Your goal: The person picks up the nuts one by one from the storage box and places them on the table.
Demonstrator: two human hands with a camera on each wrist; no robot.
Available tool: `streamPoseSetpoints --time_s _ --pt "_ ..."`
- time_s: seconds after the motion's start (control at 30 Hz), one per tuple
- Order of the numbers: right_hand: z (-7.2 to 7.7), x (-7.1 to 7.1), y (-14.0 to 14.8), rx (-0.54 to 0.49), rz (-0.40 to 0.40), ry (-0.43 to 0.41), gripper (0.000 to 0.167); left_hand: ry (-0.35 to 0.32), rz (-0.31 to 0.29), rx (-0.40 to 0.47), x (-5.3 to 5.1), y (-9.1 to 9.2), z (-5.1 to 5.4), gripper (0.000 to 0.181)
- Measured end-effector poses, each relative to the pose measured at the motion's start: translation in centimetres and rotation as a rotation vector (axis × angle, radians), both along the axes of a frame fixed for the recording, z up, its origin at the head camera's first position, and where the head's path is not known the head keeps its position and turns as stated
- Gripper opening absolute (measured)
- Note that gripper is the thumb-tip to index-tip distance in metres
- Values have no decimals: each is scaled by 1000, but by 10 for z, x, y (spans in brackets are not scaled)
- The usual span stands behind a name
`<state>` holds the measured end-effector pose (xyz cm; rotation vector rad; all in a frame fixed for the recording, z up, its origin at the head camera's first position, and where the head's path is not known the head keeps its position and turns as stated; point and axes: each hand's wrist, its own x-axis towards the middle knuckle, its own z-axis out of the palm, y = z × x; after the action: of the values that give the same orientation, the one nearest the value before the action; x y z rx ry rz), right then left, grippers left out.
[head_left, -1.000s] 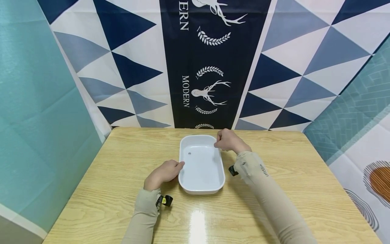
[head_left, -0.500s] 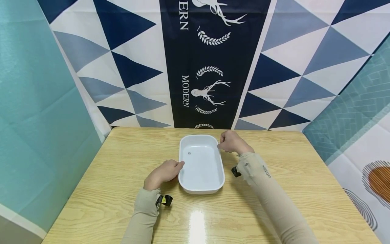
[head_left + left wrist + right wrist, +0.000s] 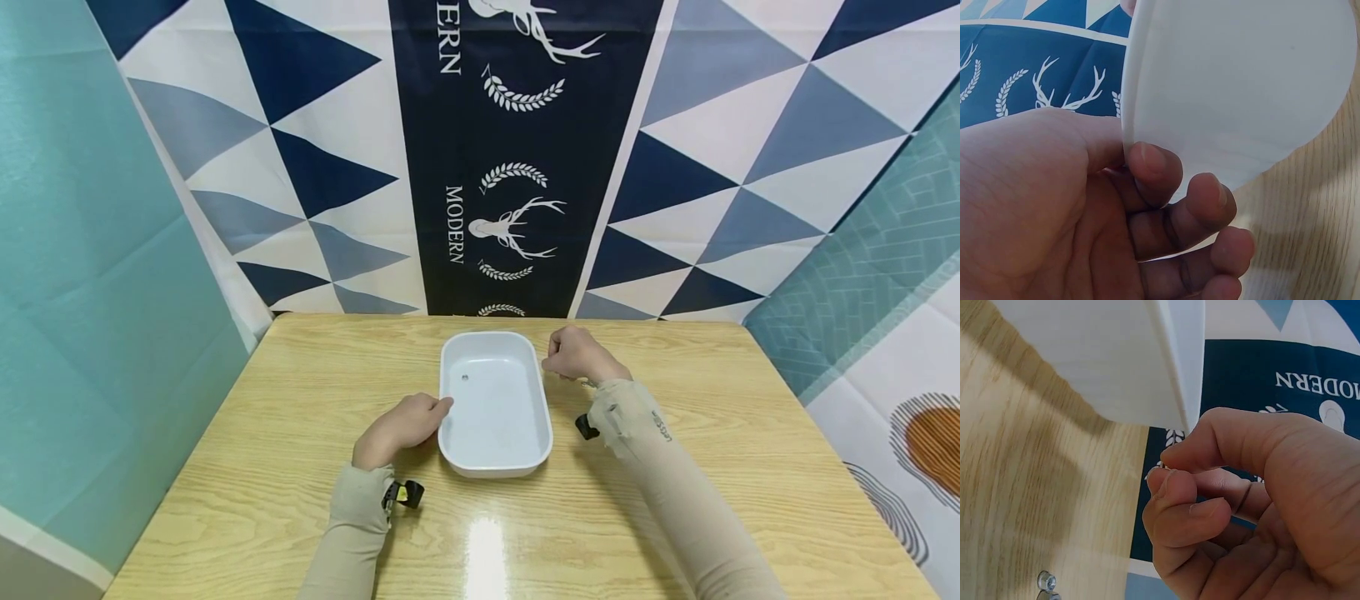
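Note:
A white rectangular tray [image 3: 498, 425] with rounded corners sits on the table. My left hand [image 3: 405, 421] grips its left side, thumb over the rim and fingers curled against the outer wall, as the left wrist view shows. Just off the tray's far right side is my right hand [image 3: 581, 354], apart from the rim. Its fingers are loosely bent, thumb close to the index fingertip; I make out no object between them. A tiny grey piece [image 3: 465, 377] lies inside the tray, too small to identify. Near the right hand lies a small shiny metal piece [image 3: 1047, 584], partly cut off by the frame.
The wooden table [image 3: 315, 383] ends at a patterned cloth backdrop [image 3: 510, 167] behind the tray. Teal cloth [image 3: 105, 292] hangs along the left side. A black wrist camera [image 3: 587, 427] sticks out beneath the right sleeve.
My right hand has drawn off the tray's far right rim, moving right and slightly nearer, and the metal piece by its wrist has come into sight. My left hand stays on the tray.

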<state>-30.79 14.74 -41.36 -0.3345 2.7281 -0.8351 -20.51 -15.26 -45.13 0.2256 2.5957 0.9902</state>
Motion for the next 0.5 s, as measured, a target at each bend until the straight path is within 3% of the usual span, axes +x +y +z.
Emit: streamPoseSetpoints --time_s 0.5 --pt "-9 0 10 26 2 -16 13 0 1 3 2 0 1 53"
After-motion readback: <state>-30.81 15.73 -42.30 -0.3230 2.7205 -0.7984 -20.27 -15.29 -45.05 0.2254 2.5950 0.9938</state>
